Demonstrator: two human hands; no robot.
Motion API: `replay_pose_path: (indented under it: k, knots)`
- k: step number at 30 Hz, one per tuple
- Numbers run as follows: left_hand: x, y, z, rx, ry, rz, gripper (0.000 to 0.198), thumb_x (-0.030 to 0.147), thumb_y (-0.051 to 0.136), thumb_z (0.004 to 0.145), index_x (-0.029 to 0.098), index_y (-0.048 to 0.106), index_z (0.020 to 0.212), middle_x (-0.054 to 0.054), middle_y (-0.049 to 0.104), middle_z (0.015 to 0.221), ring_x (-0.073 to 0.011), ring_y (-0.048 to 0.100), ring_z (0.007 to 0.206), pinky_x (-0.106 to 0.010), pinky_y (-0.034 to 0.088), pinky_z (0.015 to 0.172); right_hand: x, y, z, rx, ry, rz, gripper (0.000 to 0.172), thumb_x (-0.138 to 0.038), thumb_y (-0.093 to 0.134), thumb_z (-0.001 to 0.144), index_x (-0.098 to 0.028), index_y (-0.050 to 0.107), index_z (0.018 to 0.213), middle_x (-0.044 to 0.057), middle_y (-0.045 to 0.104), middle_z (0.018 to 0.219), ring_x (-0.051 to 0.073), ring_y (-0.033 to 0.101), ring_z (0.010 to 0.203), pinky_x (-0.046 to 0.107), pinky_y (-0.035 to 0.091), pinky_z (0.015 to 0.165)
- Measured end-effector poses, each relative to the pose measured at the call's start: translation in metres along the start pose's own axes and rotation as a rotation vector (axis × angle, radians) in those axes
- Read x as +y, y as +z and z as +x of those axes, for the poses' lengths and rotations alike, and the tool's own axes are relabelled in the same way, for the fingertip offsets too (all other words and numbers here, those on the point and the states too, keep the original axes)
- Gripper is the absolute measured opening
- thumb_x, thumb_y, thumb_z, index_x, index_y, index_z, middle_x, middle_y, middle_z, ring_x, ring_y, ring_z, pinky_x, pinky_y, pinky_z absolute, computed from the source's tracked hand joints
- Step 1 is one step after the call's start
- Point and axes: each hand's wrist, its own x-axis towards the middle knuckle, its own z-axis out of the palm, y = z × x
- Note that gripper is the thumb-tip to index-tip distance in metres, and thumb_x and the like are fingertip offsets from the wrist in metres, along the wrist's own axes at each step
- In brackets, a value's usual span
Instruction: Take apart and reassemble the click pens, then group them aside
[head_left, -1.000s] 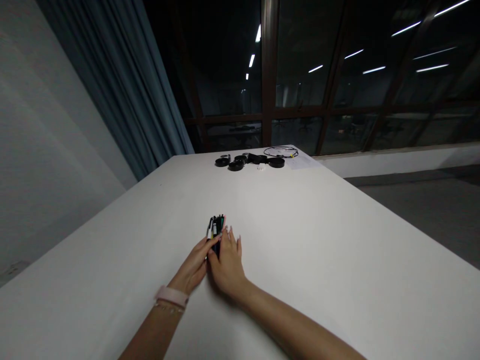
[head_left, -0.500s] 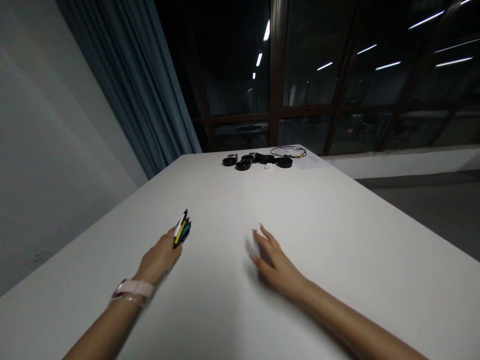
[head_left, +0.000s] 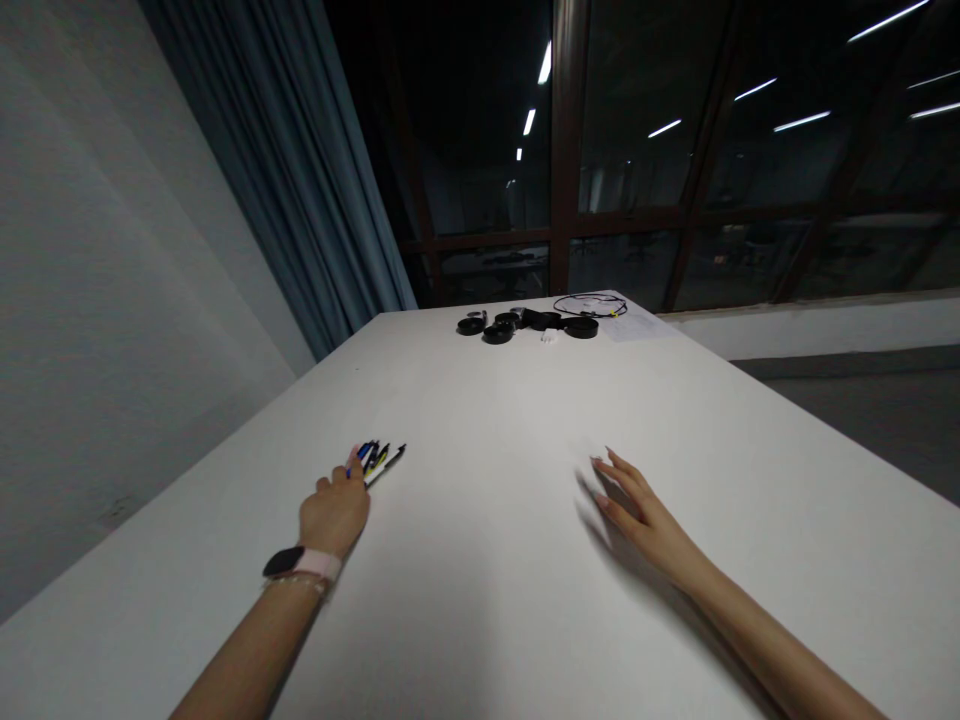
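Note:
My left hand [head_left: 335, 510], palm down near the table's left side, has its fingers curled over a bunch of pens [head_left: 382, 463]. The pens fan out from the fingers, with white, yellow, blue and black parts showing; their other ends are hidden under the hand. Whether they rest on the tabletop, I cannot tell. My right hand [head_left: 643, 515] is over the right half of the white table [head_left: 480, 560], fingers apart and holding nothing. A pink-banded watch and a bracelet circle my left wrist.
At the far end of the table lie several black round rolls [head_left: 499, 332], a small white item [head_left: 548, 337], a coiled black cable [head_left: 592, 303] and a paper sheet [head_left: 641, 327]. A wall and a blue curtain [head_left: 300, 170] border the left; dark windows stand behind.
My left hand has turned palm down and the pens, earlier bundled upright, now spread lower near the tabletop. My right hand has moved to the right, still open.

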Motion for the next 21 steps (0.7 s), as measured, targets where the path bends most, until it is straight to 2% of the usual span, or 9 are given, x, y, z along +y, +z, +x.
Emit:
replay_pose_path:
  k: [5, 8, 11, 14, 18, 21]
  knots:
    - [0.008, -0.001, -0.001, 0.033, -0.001, -0.094, 0.059, 0.033, 0.032, 0.092, 0.004, 0.04, 0.143, -0.025, 0.064, 0.112, -0.0374, 0.058, 0.097, -0.045, 0.051, 0.07, 0.005, 0.003, -0.002, 0.013, 0.002, 0.016, 0.047, -0.051, 0.052, 0.089, -0.034, 0.056, 0.133, 0.008, 0.041, 0.151, 0.028, 0.035, 0.141, 0.048, 0.028, 0.115]
    - [0.006, 0.006, 0.0, 0.07, 0.014, -0.109, 0.068, 0.047, 0.031, 0.093, 0.002, 0.039, 0.144, -0.027, 0.063, 0.117, -0.0392, 0.056, 0.103, -0.049, 0.05, 0.077, 0.009, 0.003, 0.0, 0.019, 0.003, 0.018, 0.048, -0.052, 0.054, 0.088, -0.034, 0.057, 0.132, 0.008, 0.043, 0.15, 0.029, 0.037, 0.14, 0.048, 0.029, 0.115]
    - [0.003, 0.022, 0.002, 0.116, 0.038, -0.164, 0.074, 0.055, 0.032, 0.092, 0.002, 0.042, 0.142, -0.027, 0.048, 0.141, -0.0413, 0.053, 0.117, -0.053, 0.045, 0.091, 0.011, 0.003, 0.001, 0.024, 0.007, 0.02, 0.05, -0.053, 0.054, 0.088, -0.032, 0.057, 0.133, 0.009, 0.043, 0.15, 0.03, 0.037, 0.14, 0.049, 0.029, 0.115]
    - [0.0, 0.045, 0.005, 0.159, 0.079, -0.318, 0.07, 0.054, 0.034, 0.092, 0.008, 0.043, 0.143, -0.02, 0.026, 0.158, -0.0404, 0.044, 0.132, -0.052, 0.039, 0.104, 0.011, 0.003, 0.001, 0.018, 0.009, 0.02, 0.05, -0.053, 0.053, 0.089, -0.032, 0.056, 0.134, 0.009, 0.041, 0.151, 0.03, 0.035, 0.141, 0.049, 0.027, 0.116]
    - [-0.003, 0.066, 0.012, 0.202, 0.133, -0.482, 0.064, 0.05, 0.032, 0.094, 0.012, 0.042, 0.144, -0.017, 0.021, 0.161, -0.0381, 0.029, 0.143, -0.054, 0.031, 0.112, 0.01, 0.002, 0.0, 0.016, 0.002, 0.009, 0.05, -0.05, 0.053, 0.09, -0.032, 0.054, 0.136, 0.009, 0.041, 0.152, 0.029, 0.033, 0.142, 0.049, 0.027, 0.116]
    - [0.0, 0.068, 0.015, 0.183, 0.19, -0.53, 0.065, 0.048, 0.029, 0.095, 0.01, 0.036, 0.148, -0.015, 0.017, 0.162, -0.0344, 0.023, 0.145, -0.052, 0.027, 0.116, 0.009, 0.001, -0.001, 0.029, 0.006, -0.002, 0.049, -0.049, 0.053, 0.09, -0.032, 0.054, 0.136, 0.009, 0.041, 0.151, 0.03, 0.035, 0.141, 0.048, 0.028, 0.116]
